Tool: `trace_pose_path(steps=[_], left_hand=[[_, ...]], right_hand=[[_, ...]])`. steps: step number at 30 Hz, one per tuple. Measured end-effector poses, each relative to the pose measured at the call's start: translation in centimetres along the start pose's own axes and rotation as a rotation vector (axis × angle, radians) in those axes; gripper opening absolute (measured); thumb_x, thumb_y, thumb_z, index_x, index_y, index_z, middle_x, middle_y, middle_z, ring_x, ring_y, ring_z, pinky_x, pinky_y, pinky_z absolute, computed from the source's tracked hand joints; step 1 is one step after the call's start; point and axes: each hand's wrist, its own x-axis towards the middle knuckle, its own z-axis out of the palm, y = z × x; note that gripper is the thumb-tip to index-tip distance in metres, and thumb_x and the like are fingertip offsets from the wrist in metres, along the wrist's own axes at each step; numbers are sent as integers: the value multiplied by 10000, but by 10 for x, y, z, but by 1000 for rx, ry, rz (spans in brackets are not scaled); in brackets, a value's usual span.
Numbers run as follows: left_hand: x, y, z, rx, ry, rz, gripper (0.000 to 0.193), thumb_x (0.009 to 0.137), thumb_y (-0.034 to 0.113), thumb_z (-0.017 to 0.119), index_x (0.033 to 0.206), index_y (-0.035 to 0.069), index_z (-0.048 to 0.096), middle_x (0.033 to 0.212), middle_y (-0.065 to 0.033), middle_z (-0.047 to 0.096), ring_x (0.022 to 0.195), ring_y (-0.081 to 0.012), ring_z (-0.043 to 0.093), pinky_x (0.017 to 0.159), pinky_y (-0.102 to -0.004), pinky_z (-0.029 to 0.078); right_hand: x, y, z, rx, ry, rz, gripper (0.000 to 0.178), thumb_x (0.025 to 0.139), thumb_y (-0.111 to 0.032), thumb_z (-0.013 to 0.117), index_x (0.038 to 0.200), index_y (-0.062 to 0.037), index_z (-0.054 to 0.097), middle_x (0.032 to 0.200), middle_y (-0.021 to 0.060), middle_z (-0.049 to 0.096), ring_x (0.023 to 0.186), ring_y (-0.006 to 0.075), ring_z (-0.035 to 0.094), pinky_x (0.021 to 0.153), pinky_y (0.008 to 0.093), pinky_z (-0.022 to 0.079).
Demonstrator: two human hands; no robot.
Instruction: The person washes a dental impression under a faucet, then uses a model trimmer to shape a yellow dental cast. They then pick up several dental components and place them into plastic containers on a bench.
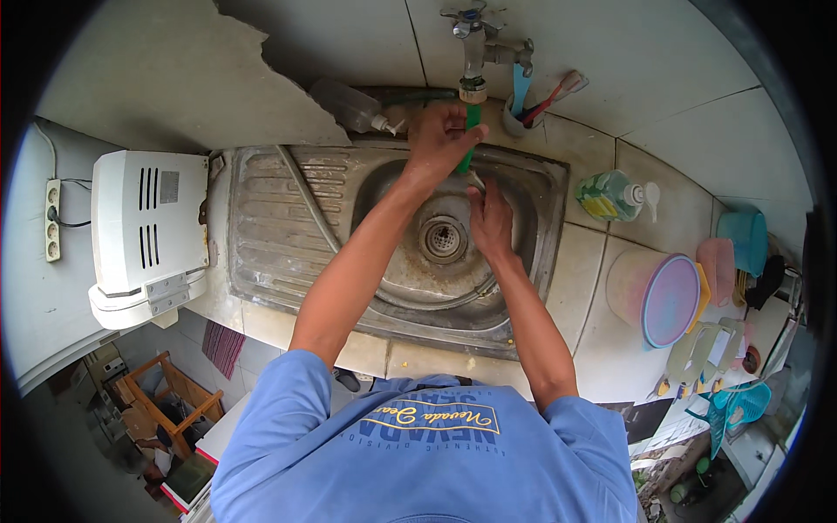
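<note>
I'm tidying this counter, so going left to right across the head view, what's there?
Power strip → white appliance → sink drainboard → soap bottle → pink-lidded container → teal cup.

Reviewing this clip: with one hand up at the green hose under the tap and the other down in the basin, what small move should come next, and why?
Probably bring the right hand up under the green hose. The left hand grips that hose just below the tap, while the right rests low in the sink near the drain, off the outlet.
</note>
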Motion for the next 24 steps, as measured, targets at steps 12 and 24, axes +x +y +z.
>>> trace_pose_path(steps=[12, 24], left_hand=[[25, -1, 46, -479, 138, -260, 352, 925, 243, 562, 649, 138, 370, 534, 64, 304, 419, -55, 276, 385, -241, 186], [25, -4, 38, -548, -108, -247, 397, 961, 223, 454, 615, 129, 284, 492, 42, 236, 417, -73, 178, 414, -272, 143]], right_hand=[[1, 12, 13, 48, 110, -9, 276, 947, -223, 517, 1036, 38, 540, 632, 184, 523, 547, 333, 504, 522, 402, 396], [11, 23, 3, 546, -129, 112, 398, 993, -311, 448, 759, 6, 506, 525, 59, 408, 465, 150, 390, 462, 326, 343]])
